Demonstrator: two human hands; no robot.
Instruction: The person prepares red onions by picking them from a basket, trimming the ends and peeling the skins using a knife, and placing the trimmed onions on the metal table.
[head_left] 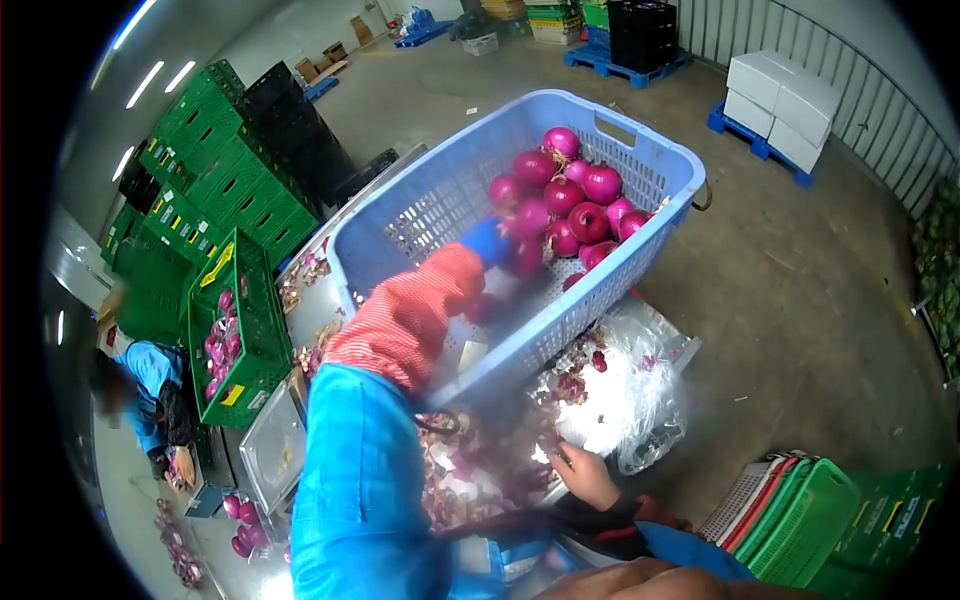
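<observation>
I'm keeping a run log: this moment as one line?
blue-gloved left hand; inside blue rectangular plastic basket; by round purple onions; grip blurred

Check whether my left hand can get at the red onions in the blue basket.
Yes, it looks so: the left hand is inside the open-topped blue basket, by the red onions, and no wall or cover seems to block it. Blur hides whether it holds one.

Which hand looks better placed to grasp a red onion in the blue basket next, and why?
Probably the left hand: it is inside the blue plastic basket, beside the red onions, though blur hides its grip. The right hand is outside the basket, low beside the onion skins.
</observation>
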